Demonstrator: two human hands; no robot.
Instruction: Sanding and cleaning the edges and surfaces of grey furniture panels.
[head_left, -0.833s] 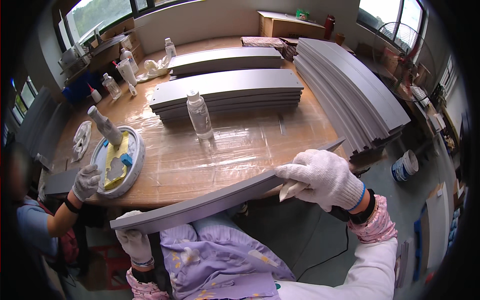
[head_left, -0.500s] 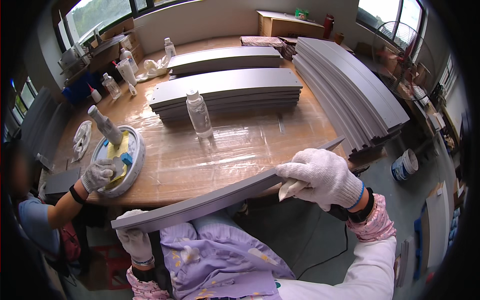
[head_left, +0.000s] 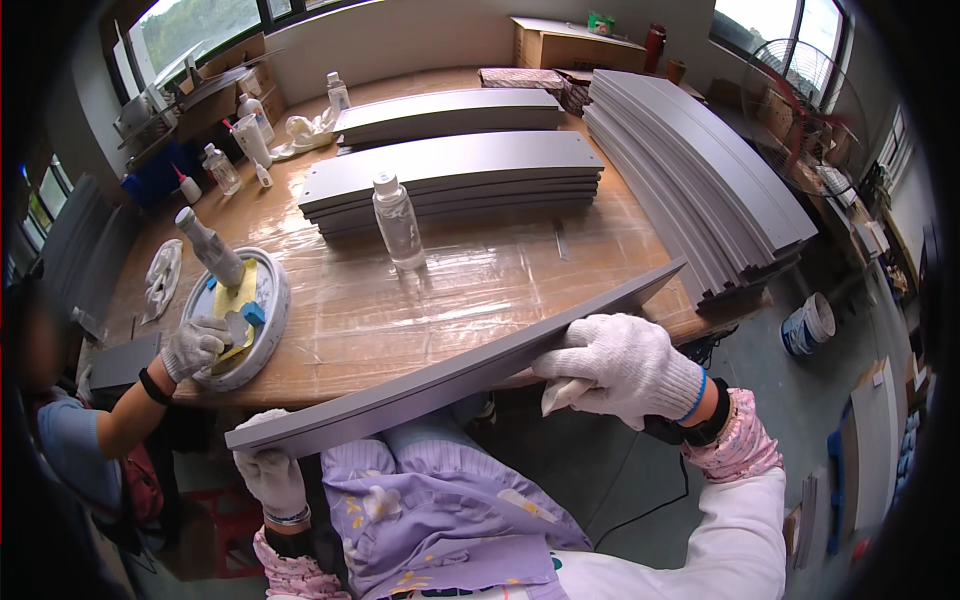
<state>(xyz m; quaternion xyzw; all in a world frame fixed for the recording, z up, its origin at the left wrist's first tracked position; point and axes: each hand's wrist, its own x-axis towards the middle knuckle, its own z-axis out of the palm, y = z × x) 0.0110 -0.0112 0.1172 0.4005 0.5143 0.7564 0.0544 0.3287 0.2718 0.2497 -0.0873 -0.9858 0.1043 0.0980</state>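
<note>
Shifted lower, my right fingers (head_left: 563, 362) curl at the grey strip (head_left: 400, 394), grip unclear; left fingers (head_left: 266, 468), clamping its end, should steady it.

Right hand (head_left: 630, 370): lower and slightly farther left; shifted from over the upper edge of the grey panel (head_left: 420, 385) to its lower side;
Panel's right stretch: uncovered by fingers now;
Co-worker's hand (head_left: 197, 347): moved inward over the white round dish (head_left: 283, 308);

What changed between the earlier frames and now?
The right hand shifted left and down, showing more of the grey panel. The co-worker's hand moved right, over the round tray. The left hand still holds the panel; the clear bottle stayed put.
</note>
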